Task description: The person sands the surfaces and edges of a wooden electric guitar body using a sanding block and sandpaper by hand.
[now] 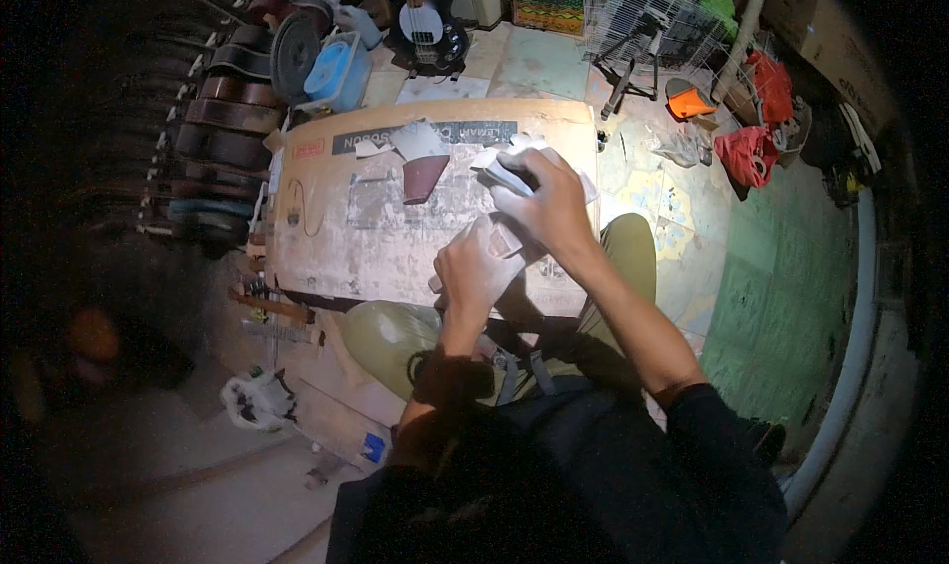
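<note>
Both hands are coated in white dust above a dusty cardboard sheet. My right hand is closed around a folded, pale grey piece of sandpaper. Nearer to me, my left hand grips a small pale dusty piece, possibly wood; the fingers hide most of it, and its exact kind is unclear. The two hands are close together, the right one farther out. Beyond them on the cardboard lie a maroon sandpaper scrap and a grey sandpaper sheet, partly overlapping.
A dark electric guitar stands beyond the cardboard. Several guitar bodies line the left side, beside a blue tub. At the far right are a wire cage, a small tripod, an orange scoop-like thing and a red bag.
</note>
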Demonstrator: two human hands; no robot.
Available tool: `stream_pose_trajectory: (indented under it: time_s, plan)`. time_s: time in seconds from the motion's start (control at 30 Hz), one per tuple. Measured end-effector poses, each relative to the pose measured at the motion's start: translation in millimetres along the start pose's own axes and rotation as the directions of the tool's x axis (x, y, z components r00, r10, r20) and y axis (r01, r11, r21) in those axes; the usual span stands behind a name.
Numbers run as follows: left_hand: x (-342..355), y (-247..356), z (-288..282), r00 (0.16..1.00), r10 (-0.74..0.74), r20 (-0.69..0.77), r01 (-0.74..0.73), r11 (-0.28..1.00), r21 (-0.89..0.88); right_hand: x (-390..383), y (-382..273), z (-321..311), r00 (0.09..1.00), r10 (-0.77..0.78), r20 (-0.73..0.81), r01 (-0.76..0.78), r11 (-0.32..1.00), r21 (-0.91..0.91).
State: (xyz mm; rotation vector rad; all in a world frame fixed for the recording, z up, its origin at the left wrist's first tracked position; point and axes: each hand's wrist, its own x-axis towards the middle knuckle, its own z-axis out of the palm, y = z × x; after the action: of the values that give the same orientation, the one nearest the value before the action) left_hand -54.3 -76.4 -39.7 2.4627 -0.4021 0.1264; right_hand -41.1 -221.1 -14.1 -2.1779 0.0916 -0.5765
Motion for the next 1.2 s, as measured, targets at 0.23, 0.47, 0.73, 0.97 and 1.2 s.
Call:
stream_pose_trajectory:
  time_s: [0.23,0.47,0.73,0.97,1.2]
  plan:
    - [9,-15,6,0.995,-0.096,-0.002,0.095,0.99,-0.103,-14,7,9,0.998,-0.055,0.034,0.056,0.997,-0.043]
    - [2,-28,15,0.991,-0.105,-0.083,0.092,0.984,-0.151,-43,-12,-6,0.983,-0.156,0.097,0.153,0.988,0.038]
    - [-6,-27,3,0.995,-0.084,-0.049,0.086,0.996,0.033,-27,-11,-29,0.996,-0.069,0.058,0.061,0.99,0.128]
    - [-14,-16,14,0.992,0.062,-0.111,-0.068,0.996,-0.053,10,32,6,0.965,0.261,0.001,-0.256,0.947,0.191]
    - [-10,-19,19,0.999,-0.032,-0.013,0.033,0.991,0.126,-8,26,9,0.999,-0.011,0.041,0.016,0.991,-0.13]
